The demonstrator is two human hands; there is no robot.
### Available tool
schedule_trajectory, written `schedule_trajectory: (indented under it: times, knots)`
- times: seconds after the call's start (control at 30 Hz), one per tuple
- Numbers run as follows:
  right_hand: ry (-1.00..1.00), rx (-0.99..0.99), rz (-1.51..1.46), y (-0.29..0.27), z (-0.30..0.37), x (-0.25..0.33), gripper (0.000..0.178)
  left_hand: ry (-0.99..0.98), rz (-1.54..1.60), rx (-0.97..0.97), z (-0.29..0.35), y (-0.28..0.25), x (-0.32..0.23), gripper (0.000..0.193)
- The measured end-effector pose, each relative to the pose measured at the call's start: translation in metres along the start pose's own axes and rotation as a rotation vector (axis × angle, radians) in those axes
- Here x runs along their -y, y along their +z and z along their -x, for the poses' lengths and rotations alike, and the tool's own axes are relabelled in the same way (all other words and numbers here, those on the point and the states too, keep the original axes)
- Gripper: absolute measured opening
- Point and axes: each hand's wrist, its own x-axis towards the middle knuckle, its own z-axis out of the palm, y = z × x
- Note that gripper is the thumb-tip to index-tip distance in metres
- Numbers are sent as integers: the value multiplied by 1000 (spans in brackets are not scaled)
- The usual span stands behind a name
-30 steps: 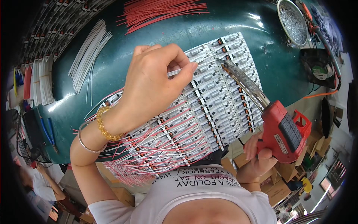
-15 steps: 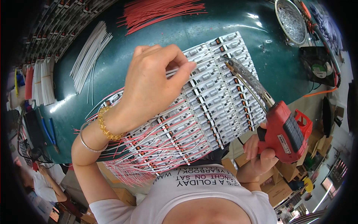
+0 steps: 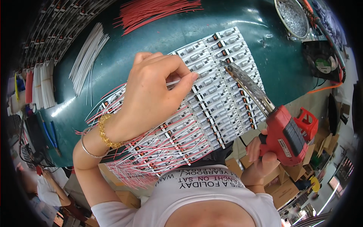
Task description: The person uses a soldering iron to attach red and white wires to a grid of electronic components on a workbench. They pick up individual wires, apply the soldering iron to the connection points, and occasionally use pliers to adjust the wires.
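A panel of small white circuit boards (image 3: 206,81) in close rows lies before me, overhanging the near edge of the green table. My left hand (image 3: 155,85) hovers over its middle, thumb and fingertips pinched on a thin white wire (image 3: 172,83). In my right hand (image 3: 262,157) is a red soldering gun (image 3: 286,136), gripped by its handle. Its long, dark-crusted tip (image 3: 242,77) points at the upper rows, right of my left fingertips. Red and white wires (image 3: 151,153) trail from the panel's lower left rows; where the tip meets the boards is too small to make out.
Loose red wires (image 3: 157,13) and white wires (image 3: 87,56) lie across the far table (image 3: 124,49). A metal bowl (image 3: 291,19) of silvery bits and a black fan (image 3: 321,62) stand far right. Blue-handled pliers (image 3: 50,132) lie left; another person (image 3: 49,185) sits beyond.
My left hand and the soldering gun's tip have shifted slightly toward me along the panel, by roughly one row. The whole view has moved a little too.
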Motion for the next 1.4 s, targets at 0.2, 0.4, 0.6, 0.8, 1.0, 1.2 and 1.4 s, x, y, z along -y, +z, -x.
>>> schedule_trajectory:
  times: [0.2,0.4,0.6,0.8,1.0,1.2,1.4]
  knots:
    - [62,-16,11,-1,3,-2,71,0,-1,5,-1,0,-1,11]
    - [25,22,-22,0,0,2,78,-9,3,-8,0,1,1,11]
    - [28,-21,-2,1,3,1,81,4,-7,0,0,1,0,11]
    - [51,16,-46,-1,1,0,74,-4,6,-6,0,2,0,12]
    - [35,17,-72,-6,6,-5,72,14,-6,-9,-1,2,1,13]
    - [27,-20,-60,2,3,1,73,2,5,-10,-1,2,0,12]
    - [18,23,0,1,3,-2,75,8,-1,-13,0,3,1,12]
